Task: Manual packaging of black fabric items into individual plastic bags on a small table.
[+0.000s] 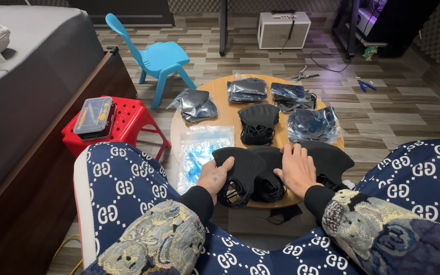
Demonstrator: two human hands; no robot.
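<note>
Bare strip of round table (226, 118) between bagged masks (247, 89), clear bags (202, 147) perhaps crowding left edge

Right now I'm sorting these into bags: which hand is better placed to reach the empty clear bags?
Left, probably. The left hand grips the leftmost black mask, and the clear bags lie just beyond it. The right hand rests flat on the masks farther over.
</note>
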